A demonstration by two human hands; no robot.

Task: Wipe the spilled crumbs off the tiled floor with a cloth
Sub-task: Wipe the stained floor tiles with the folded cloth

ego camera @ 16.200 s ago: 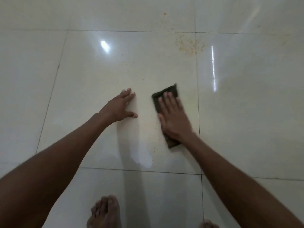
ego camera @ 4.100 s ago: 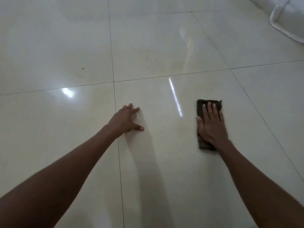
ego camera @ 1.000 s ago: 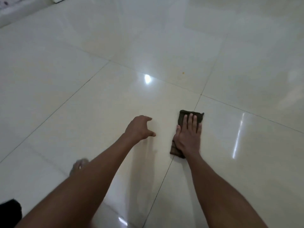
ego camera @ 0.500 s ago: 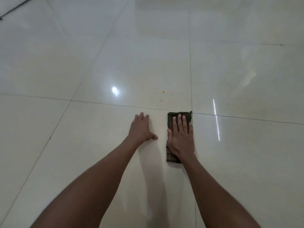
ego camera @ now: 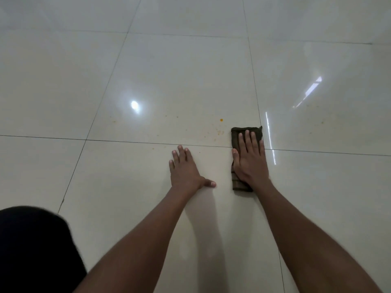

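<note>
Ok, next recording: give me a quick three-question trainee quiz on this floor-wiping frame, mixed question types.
1. True or false: the left hand presses the cloth.
2. Where does the orange crumb lie relative to the cloth? A) ahead of it and to its left B) under it C) behind the right hand
3. Fill in: the left hand's fingers lie flat on the bare ____.

Key: 1 false, the right hand presses it, fingers straight; 2 A; 3 floor.

Dark folded cloth (ego camera: 245, 133) flat on glossy floor (ego camera: 179, 81), orange crumbs (ego camera: 221, 120) just beside.
</note>
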